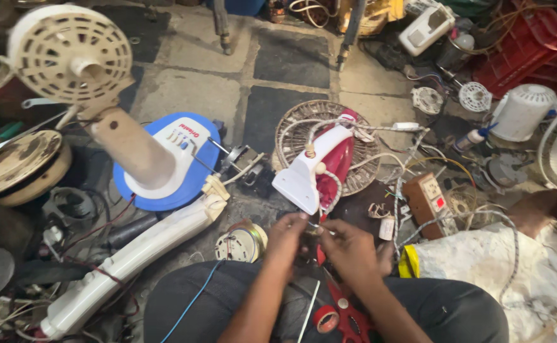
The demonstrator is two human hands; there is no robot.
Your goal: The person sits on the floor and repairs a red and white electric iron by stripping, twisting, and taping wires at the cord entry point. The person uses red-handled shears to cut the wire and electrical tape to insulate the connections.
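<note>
at lower centre of the frame, left hand (286, 234) and right hand (348, 244) pinch fingertips together on the braided white cord end (315, 226) of the red-and-white clothes iron (319, 166) just above; wire joint appears unfinished, red tape roll (324, 318) unused.
</note>
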